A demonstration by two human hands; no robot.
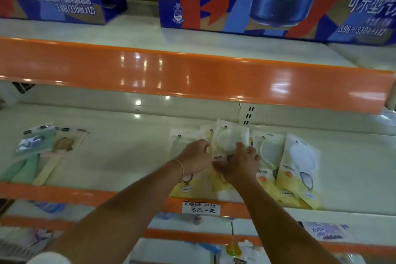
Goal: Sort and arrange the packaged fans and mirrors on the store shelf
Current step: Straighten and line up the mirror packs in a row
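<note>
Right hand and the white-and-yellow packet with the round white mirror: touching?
Touching. The head view shows the right hand with its fingers curled over the white-and-yellow mirror packet's lower edge, no gap visible.

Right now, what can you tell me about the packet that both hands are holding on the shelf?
The packet is a pale, glossy plastic pouch, cream at the top and yellow lower down, with a round white item showing through its front. It lies tilted atop a row of similar packets on the white shelf. The left hand grips its left edge and the right hand holds its lower right. Its print is too blurred to read.
</note>
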